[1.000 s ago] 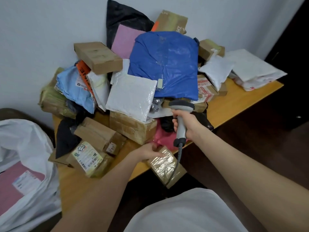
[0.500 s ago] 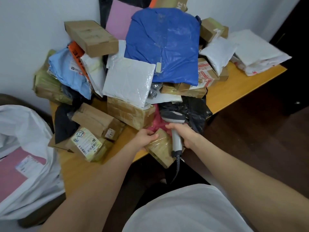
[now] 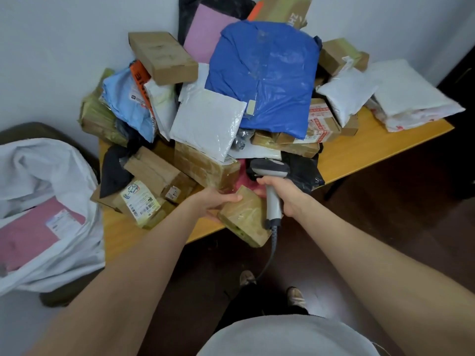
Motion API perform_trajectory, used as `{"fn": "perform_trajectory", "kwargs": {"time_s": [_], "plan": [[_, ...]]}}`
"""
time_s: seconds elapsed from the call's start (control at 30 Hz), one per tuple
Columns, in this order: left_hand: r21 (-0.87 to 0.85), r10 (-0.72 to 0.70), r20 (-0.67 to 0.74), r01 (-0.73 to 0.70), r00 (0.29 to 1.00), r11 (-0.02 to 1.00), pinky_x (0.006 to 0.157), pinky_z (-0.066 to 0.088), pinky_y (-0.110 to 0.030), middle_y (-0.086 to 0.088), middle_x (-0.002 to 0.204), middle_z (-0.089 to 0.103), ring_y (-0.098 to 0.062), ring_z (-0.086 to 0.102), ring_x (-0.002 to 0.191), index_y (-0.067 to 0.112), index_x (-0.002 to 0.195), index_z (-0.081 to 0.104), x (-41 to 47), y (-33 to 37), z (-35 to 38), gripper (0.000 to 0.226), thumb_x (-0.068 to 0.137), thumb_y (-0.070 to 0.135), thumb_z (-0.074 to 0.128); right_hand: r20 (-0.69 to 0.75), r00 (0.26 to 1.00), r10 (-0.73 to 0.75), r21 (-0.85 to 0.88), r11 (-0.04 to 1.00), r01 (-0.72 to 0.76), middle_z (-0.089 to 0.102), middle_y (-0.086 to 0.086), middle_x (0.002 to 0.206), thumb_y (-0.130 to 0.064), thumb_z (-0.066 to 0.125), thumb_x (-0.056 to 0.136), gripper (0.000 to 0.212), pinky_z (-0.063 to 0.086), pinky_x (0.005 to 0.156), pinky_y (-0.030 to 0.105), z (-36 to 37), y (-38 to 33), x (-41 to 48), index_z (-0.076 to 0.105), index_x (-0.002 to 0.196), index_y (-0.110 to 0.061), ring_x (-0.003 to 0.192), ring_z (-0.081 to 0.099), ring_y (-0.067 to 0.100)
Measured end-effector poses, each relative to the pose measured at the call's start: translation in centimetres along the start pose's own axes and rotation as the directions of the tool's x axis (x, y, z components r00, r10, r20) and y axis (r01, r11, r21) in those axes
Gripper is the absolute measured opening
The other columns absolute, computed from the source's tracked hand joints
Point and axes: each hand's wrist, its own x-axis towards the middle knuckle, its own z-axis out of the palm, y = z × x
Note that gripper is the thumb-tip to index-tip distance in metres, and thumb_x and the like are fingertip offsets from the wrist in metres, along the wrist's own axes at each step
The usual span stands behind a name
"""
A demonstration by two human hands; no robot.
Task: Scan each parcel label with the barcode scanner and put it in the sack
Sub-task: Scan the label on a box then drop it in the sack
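Your left hand (image 3: 218, 200) grips the taped parcel (image 3: 244, 218) at the surface's (image 3: 372, 152) near edge, right hand (image 3: 284, 195) wraps the scanner (image 3: 271, 173) beside it; turn the parcel until its label faces the scanner.

Parcel heap (image 3: 231, 104) on table (image 3: 372, 152), sack (image 3: 48, 181) left of table, against wall.

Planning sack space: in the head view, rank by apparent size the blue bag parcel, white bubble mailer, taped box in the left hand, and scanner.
1. blue bag parcel
2. white bubble mailer
3. taped box, nearer the camera, so it may really be smaller than it looks
4. scanner
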Motion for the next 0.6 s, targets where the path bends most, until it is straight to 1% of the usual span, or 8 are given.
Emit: {"fn": "perform_trajectory", "kwargs": {"time_s": [0.07, 0.2, 0.33, 0.37, 0.47, 0.53, 0.57, 0.6], "plan": [[-0.001, 0.005, -0.009, -0.005, 1.000, 1.000, 0.065, 0.060, -0.038, -0.007, 0.121, 0.059, -0.020, 0.056, 0.108, 0.008, 0.128, 0.055, -0.9, 0.7, 0.4, 0.072, 0.070, 0.039, 0.082, 0.020, 1.000, -0.021, 0.011, 1.000, 0.020, 0.068, 0.013, 0.087, -0.009, 0.068, 0.087, 0.010, 0.057, 0.077, 0.037, -0.8, -0.7, -0.6, 0.063, 0.096, -0.011, 0.076, 0.066, 0.021], [0.000, 0.072, -0.079, -0.073, 0.994, 0.997, 0.069, 0.060, -0.038, -0.007, 0.124, 0.059, -0.022, 0.058, 0.109, 0.008, 0.131, 0.051, -3.0, 2.6, 0.5, 0.078, 0.068, 0.039, 0.084, 0.000, 0.994, -0.107, 0.062, 0.992, 0.106, 0.069, 0.014, 0.090, -0.011, 0.068, 0.086, 0.015, 0.055, 0.082, 0.036, -2.6, -2.7, -1.9, 0.064, 0.101, -0.009, 0.079, 0.066, 0.022], [-0.106, 0.221, -0.176, -0.241, 0.959, 0.965, 0.090, 0.054, -0.046, -0.003, 0.120, 0.061, -0.021, 0.060, 0.107, 0.015, 0.131, 0.053, -5.5, 4.8, -0.6, 0.069, 0.070, 0.025, 0.083, -0.043, 0.981, -0.187, 0.086, 0.978, 0.190, 0.064, 0.008, 0.090, -0.019, 0.074, 0.082, 0.038, 0.051, 0.065, 0.031, -3.7, -5.7, -3.0, 0.061, 0.115, -0.006, 0.073, 0.059, 0.018], [-0.136, 0.267, -0.210, -0.298, 0.941, 0.945, 0.091, 0.053, -0.044, 0.000, 0.120, 0.059, -0.019, 0.059, 0.106, 0.016, 0.135, 0.049, -6.2, 5.3, -0.7, 0.070, 0.073, 0.019, 0.082, -0.022, 0.981, -0.192, 0.107, 0.975, 0.194, 0.065, 0.008, 0.091, -0.022, 0.076, 0.081, 0.039, 0.053, 0.067, 0.033, -3.6, -6.3, -3.4, 0.062, 0.113, -0.007, 0.075, 0.061, 0.021], [-0.125, 0.398, -0.299, -0.448, 0.868, 0.885, 0.086, 0.051, -0.032, -0.003, 0.138, 0.042, -0.020, 0.052, 0.114, 0.025, 0.146, 0.036, -8.0, 6.7, -1.0, 0.087, 0.073, 0.010, 0.080, 0.047, 0.972, -0.232, 0.196, 0.956, 0.219, 0.072, 0.013, 0.106, -0.028, 0.084, 0.070, 0.049, 0.056, 0.088, 0.048, -2.8, -7.8, -4.4, 0.068, 0.112, -0.008, 0.097, 0.069, 0.032], [-0.067, 0.473, -0.317, -0.517, 0.822, 0.854, 0.078, 0.049, -0.025, -0.002, 0.143, 0.036, -0.021, 0.049, 0.119, 0.032, 0.148, 0.031, -8.9, 7.0, -1.4, 0.093, 0.073, 0.007, 0.080, 0.067, 0.961, -0.268, 0.236, 0.940, 0.246, 0.071, 0.014, 0.111, -0.036, 0.087, 0.056, 0.064, 0.054, 0.091, 0.053, -2.2, -8.7, -4.5, 0.070, 0.112, -0.011, 0.104, 0.067, 0.032], [-0.046, 0.488, -0.315, -0.527, 0.814, 0.849, 0.076, 0.047, -0.022, 0.000, 0.144, 0.036, -0.019, 0.047, 0.120, 0.035, 0.149, 0.028, -9.3, 6.9, -1.8, 0.096, 0.074, 0.007, 0.080, 0.074, 0.958, -0.277, 0.245, 0.936, 0.251, 0.071, 0.013, 0.112, -0.038, 0.087, 0.053, 0.069, 0.054, 0.091, 0.053, -1.9, -9.1, -4.5, 0.070, 0.113, -0.011, 0.105, 0.067, 0.032], [-0.032, 0.491, -0.313, -0.526, 0.813, 0.850, 0.075, 0.047, -0.019, 0.002, 0.145, 0.036, -0.017, 0.047, 0.120, 0.038, 0.150, 0.024, -9.7, 6.8, -2.1, 0.098, 0.075, 0.008, 0.079, 0.082, 0.954, -0.288, 0.259, 0.931, 0.258, 0.071, 0.013, 0.112, -0.036, 0.085, 0.057, 0.065, 0.054, 0.091, 0.053, -1.6, -9.6, -4.9, 0.069, 0.114, -0.009, 0.104, 0.068, 0.032]]}}
